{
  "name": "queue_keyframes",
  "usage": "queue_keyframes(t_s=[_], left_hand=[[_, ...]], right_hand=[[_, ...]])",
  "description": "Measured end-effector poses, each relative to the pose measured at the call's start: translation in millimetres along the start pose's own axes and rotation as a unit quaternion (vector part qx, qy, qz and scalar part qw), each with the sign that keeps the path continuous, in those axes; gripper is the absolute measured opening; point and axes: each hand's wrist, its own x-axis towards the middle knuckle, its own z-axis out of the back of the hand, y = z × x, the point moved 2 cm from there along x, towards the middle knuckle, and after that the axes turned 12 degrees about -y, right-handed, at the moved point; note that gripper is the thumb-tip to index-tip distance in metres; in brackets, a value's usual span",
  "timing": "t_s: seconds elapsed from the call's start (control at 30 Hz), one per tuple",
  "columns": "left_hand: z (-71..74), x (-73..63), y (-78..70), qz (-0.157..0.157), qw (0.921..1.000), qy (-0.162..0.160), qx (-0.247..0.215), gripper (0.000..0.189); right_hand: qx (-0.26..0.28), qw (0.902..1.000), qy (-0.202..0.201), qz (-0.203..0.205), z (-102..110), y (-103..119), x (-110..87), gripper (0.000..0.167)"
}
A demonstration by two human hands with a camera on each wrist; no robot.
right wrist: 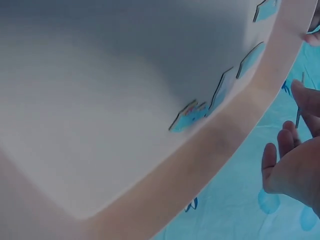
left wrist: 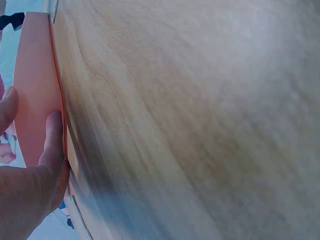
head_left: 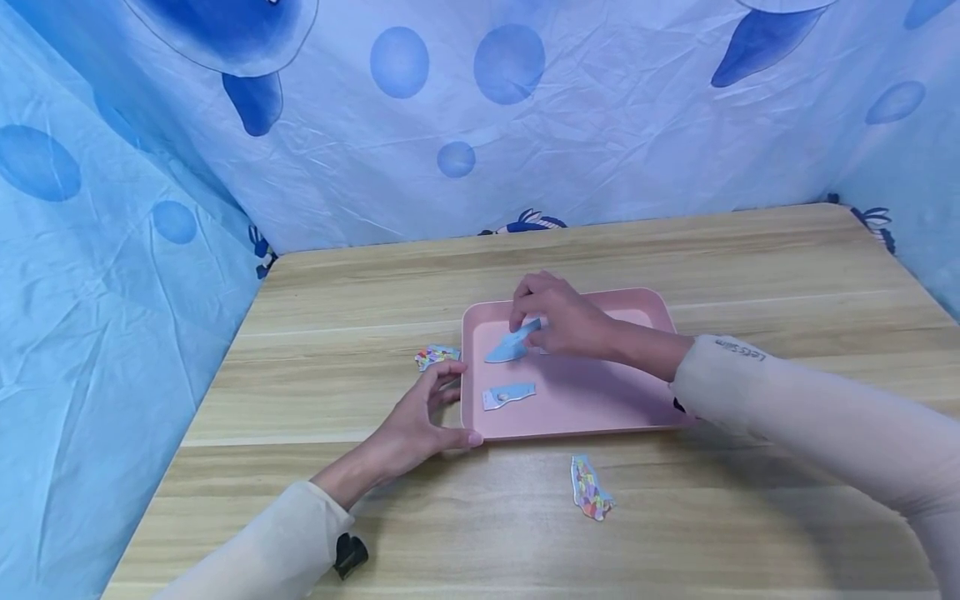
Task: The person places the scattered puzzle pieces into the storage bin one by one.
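Observation:
My right hand [head_left: 562,317] is over the far-left part of a pink tray [head_left: 600,392], pinching a light-blue puzzle piece [head_left: 513,343] between thumb and fingers. In the right wrist view the held piece shows as a thin edge at the fingertips. At the tray's near-left corner, my left hand [head_left: 412,425] holds the side, thumb at the front and curved fingers along the left wall. The left wrist view shows its fingers against the tray's outer wall [left wrist: 37,65]. Another blue puzzle piece [head_left: 510,395] lies flat inside the tray. My right hand partly hides the tray's far side.
On the wooden table [head_left: 337,317], a multicoloured puzzle piece [head_left: 437,357] lies just left of the tray. A second colourful piece [head_left: 591,487] lies in front of it. Several pieces, one partly multicoloured [right wrist: 189,117], lie inside the tray. A blue patterned cloth [head_left: 600,125] hangs behind.

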Motion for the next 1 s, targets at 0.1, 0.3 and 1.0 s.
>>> queue_keyframes(t_s=[0.1, 0.3, 1.0], left_hand=[[0.0, 0.3, -0.3, 0.0, 1.0, 0.0, 0.001, 0.086], [0.3, 0.6, -0.4, 0.001, 1.0, -0.002, 0.0, 0.086], [-1.1, -0.2, -0.1, 0.013, 0.9998, -0.012, 0.01, 0.091]], right_hand=[[0.008, 0.9989, 0.009, -0.045, -0.2, 0.6, -3.4, 0.02], [0.003, 0.996, 0.022, -0.086, 0.2, 0.5, -9.2, 0.022], [-0.13, 0.9771, 0.16, -0.054, -6.9, -1.9, -26.3, 0.027]])
